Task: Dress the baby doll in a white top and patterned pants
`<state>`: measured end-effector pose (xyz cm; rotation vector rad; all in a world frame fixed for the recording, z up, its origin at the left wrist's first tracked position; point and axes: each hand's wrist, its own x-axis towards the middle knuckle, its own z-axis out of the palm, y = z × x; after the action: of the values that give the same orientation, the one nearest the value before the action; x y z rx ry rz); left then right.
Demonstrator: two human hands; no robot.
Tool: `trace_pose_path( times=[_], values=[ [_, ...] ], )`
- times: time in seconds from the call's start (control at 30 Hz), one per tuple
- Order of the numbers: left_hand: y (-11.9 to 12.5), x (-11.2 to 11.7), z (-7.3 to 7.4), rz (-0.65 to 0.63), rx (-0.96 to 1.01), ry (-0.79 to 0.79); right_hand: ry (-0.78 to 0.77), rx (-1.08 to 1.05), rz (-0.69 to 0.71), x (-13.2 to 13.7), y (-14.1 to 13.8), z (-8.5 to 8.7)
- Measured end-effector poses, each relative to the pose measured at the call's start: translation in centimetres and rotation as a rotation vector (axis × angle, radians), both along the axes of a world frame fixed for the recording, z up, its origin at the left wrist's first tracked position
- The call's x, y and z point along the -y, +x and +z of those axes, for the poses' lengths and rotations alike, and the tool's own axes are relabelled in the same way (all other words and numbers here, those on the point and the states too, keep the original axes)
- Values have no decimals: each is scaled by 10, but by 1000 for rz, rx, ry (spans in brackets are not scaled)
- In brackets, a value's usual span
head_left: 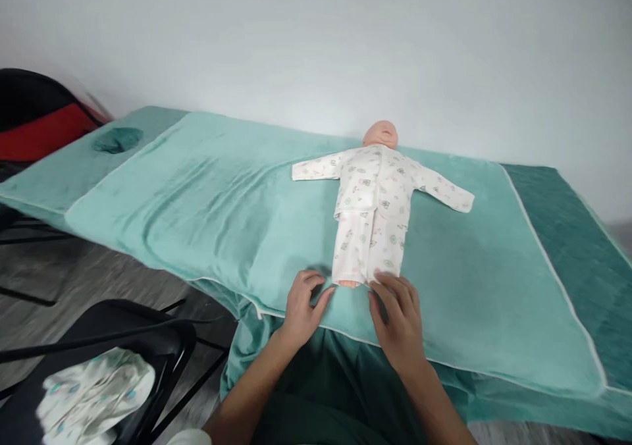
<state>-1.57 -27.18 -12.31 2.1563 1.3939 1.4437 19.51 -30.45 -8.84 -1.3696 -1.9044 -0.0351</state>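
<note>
A baby doll (379, 133) lies on its back on a teal towel (217, 201), arms spread, dressed in a white printed top (378, 182) and matching trousers (368, 247). My left hand (302, 305) rests on the towel just left of the doll's foot, fingers curled loosely and apart, holding nothing. My right hand (399, 320) lies palm down with its fingertips on the hem of the right trouser leg; nothing is gripped in it.
The towel covers a darker green massage table (582, 234) against a white wall. A black folding chair (148, 340) at lower left holds a bundle of white printed cloth (93, 392). A black and red seat (39, 122) stands at far left.
</note>
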Motion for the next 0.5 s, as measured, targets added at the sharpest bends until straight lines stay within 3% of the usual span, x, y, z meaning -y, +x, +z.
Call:
trace_pose_path(
  times=[0.1,0.27,0.4,0.5],
  values=[
    [-45,7,-11,159,-50,24,6,-38,31,10,8,-4],
    [-170,32,-46,766,-76,0,43,-125,5,22,22,-11],
    [-268,70,-61,1222,-153,-285,123,-155,-53,24,30,-10],
    [-315,100,-64,1556,-106,-673,144,-171,-104,25,34,-7]
  ],
)
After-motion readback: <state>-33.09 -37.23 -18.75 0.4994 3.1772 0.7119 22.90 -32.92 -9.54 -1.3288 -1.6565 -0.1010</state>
